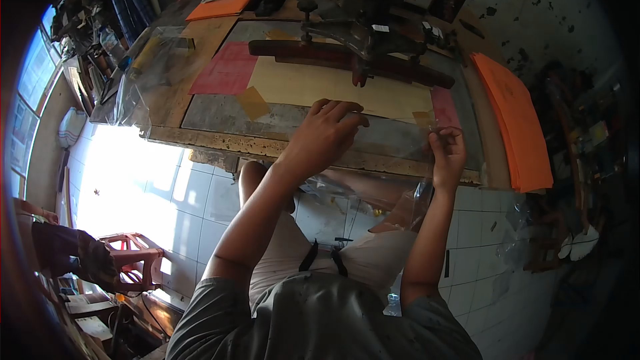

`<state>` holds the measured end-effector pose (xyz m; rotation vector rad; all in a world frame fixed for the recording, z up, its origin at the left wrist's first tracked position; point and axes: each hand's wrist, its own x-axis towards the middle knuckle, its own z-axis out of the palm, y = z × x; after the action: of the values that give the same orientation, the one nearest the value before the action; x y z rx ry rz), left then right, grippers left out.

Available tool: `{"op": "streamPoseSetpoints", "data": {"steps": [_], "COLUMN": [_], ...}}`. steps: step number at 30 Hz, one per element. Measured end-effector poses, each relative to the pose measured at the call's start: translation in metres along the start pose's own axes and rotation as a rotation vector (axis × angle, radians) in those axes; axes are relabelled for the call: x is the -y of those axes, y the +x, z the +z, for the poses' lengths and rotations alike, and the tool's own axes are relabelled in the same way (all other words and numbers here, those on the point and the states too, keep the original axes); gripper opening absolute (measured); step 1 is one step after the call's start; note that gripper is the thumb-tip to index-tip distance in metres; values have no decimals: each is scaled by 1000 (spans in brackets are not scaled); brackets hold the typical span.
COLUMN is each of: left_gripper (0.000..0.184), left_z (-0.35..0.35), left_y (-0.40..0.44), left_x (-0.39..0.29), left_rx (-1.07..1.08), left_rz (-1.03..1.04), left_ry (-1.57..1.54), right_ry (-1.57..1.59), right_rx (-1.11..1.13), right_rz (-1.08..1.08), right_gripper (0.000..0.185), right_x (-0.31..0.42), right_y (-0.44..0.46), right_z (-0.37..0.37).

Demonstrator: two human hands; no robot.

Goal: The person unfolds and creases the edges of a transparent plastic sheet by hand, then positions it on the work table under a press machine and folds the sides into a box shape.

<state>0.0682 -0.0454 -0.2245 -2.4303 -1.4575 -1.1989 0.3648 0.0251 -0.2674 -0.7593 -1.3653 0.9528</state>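
My right hand is closed in a pinch on a thin clear plastic sheet, which hangs over the table's front edge above my lap. My left hand is open, its fingers bent and a little apart, over the grey metal plate; whether it touches the plastic cannot be made out. Beyond both hands lies a long pale yellow strip, with a pink sheet at its left end. A tan tape piece sits near its front edge. Above the strip stands a dark-red bar of a press.
Folded orange sheets lie on the table's right side. An orange folder with a cloth on top is at the back left. Clear plastic drapes over the left corner. A red stool stands on the floor at left.
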Motion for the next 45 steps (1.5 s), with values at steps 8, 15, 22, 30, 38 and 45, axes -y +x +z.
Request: {"op": "streamPoseSetpoints", "data": {"steps": [8,15,22,30,38,45], "left_gripper": [36,49,48,33,18,13], "left_z": [-3,-4,-2,1,1,2], "left_y": [-6,-8,-7,-5,1,4], "left_x": [0,4,1,-1,-5,-7], "left_rx": [23,30,19,-24,15,53], "left_rz": [27,60,36,-13,-92,-148], "left_ry": [-58,33,22,-49,-106,-172], "right_ry": [41,39,40,28,34,44], "right_rx": [6,1,-10,10,6,22], "right_rz": [-4,-21,-11,-17,-10,-11], "right_gripper": [21,21,21,21,21,20], "right_x": [-4,-6,-4,-2,-3,-2], "right_y": [1,1,0,0,-1,-1], "right_z": [-2,-2,-1,-1,-1,0]}}
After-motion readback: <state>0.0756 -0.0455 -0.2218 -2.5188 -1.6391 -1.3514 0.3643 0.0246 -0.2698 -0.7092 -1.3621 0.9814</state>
